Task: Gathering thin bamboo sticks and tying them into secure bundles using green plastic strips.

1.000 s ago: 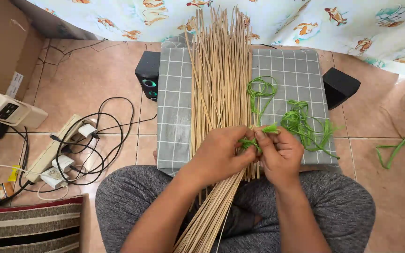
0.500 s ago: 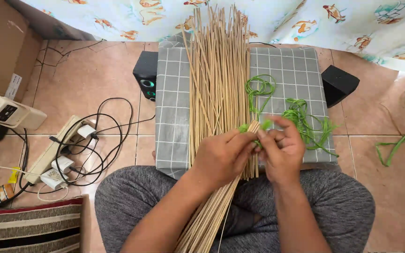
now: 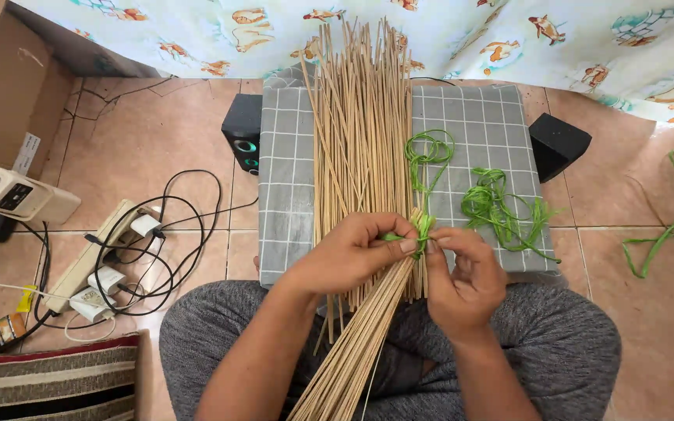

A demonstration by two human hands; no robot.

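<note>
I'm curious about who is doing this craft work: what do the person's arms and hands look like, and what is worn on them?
Both arms are bare to past the elbow: no sleeves show. The left hand and the right hand wear no gloves, and no rings, watch or bracelets are visible. Fingernails look short and unpainted. The only clothing in view is heathered grey trousers over the crossed legs.

Both hands meet at centre: the left hand [image 3: 352, 253] and right hand [image 3: 462, 273] pinch a green ribbon [image 3: 423, 226] against the sticks [image 3: 360, 140], seemingly knotted. More ribbon lies at two o'clock on the grey checked cloth [image 3: 286, 179].
</note>
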